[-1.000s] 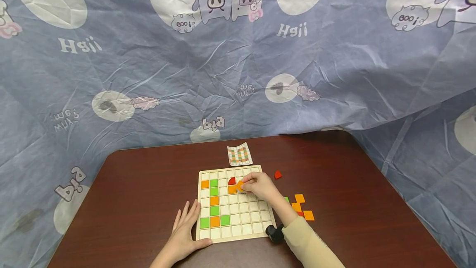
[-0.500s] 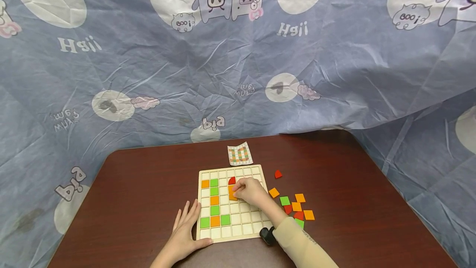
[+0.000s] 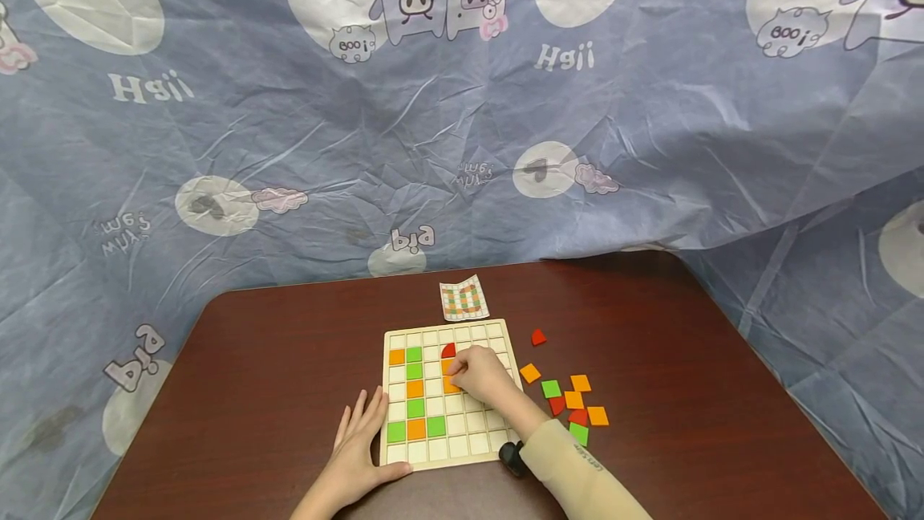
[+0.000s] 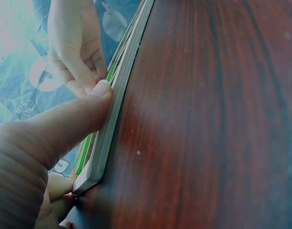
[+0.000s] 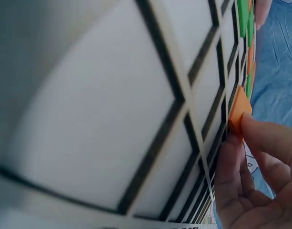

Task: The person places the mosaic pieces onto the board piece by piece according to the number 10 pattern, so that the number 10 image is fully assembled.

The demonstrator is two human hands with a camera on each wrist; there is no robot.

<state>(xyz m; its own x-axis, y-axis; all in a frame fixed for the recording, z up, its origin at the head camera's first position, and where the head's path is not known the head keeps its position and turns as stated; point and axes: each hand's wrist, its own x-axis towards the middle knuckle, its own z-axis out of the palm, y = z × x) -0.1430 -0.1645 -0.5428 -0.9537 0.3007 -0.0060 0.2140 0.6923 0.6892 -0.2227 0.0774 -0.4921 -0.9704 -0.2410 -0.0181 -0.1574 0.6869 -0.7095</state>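
A pale wooden grid board (image 3: pixel 476 445) lies on the table, with green, orange and red tiles in some of its cells. My right hand (image 3: pixel 482 375) is over the board's upper middle, its thumb and fingertips pinching an orange square tile (image 5: pixel 239 109). In the head view this tile shows just below another orange tile (image 3: pixel 447 365) and a red quarter-round tile (image 3: pixel 448 351). My left hand (image 3: pixel 356 444) rests spread at the board's lower left corner, fingers along the left side. Its thumb (image 4: pixel 84 117) touches the near edge in the left wrist view.
Loose tiles lie right of the board: several orange squares (image 3: pixel 581 383), green squares (image 3: pixel 551 389) and red pieces (image 3: pixel 538 337). A small printed pattern card (image 3: pixel 464 299) lies beyond the board on the dark table (image 3: pixel 289 359). A printed cloth (image 3: pixel 346 135) hangs behind.
My right hand has carried the orange tile left, then down a little, to the cell below the other orange tile. The left hand has stayed in place.
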